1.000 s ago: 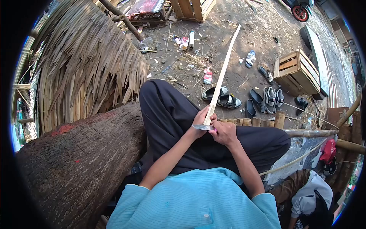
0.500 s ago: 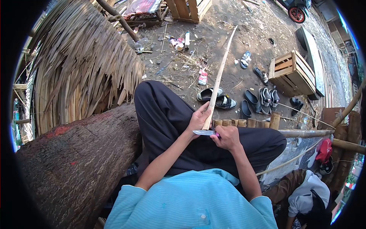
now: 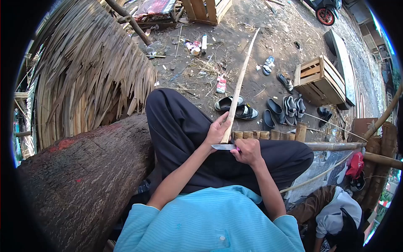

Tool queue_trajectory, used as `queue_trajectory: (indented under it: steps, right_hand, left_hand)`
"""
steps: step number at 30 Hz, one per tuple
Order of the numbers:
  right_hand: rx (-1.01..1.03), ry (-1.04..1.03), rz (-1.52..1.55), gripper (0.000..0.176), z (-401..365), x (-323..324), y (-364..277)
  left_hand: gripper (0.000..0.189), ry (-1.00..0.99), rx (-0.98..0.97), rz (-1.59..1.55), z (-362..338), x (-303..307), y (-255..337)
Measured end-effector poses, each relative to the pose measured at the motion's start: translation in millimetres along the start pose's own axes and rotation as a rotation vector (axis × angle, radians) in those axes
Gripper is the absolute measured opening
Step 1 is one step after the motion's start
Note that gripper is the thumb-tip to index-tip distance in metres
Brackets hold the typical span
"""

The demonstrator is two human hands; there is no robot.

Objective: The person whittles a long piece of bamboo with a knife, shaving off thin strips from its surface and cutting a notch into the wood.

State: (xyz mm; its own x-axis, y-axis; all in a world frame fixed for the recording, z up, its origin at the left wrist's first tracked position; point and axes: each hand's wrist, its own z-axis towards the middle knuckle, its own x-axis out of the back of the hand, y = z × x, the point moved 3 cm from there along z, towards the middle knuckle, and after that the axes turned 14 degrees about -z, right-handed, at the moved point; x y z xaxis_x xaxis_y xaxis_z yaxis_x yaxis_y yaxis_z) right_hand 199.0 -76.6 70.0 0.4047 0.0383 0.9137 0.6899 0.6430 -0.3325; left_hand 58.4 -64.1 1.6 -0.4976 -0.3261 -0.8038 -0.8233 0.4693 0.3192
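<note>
A long, pale strip of wood or bamboo (image 3: 241, 80) points away from me, narrowing to a thin far tip. My left hand (image 3: 217, 131) is closed round its near, wider end, above my crossed legs. In my right hand (image 3: 248, 151) is a knife (image 3: 223, 147), its handle mostly hidden by the fingers with a bit of purple showing. The blade lies crosswise, pointing left, right at the near end of the strip.
A thick log (image 3: 84, 180) lies at my left below a dry thatch panel (image 3: 92, 63). Ahead, shoes (image 3: 289, 110) and litter are scattered over the dirt near a wooden crate (image 3: 321, 80). A bamboo rail (image 3: 336, 146) runs rightward; another person (image 3: 340, 212) sits at lower right.
Hands, knife and strip keep almost the same pose. The whole view has shifted very slightly to the left.
</note>
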Motion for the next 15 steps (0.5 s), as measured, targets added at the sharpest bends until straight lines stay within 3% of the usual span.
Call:
queue_trajectory:
  steps: [15]
  right_hand:
    - [0.007,-0.006,-0.043,0.041,0.7,0.1,-1.3]
  left_hand:
    - [0.056,0.004,-0.040,0.086,0.8,0.6,-1.2]
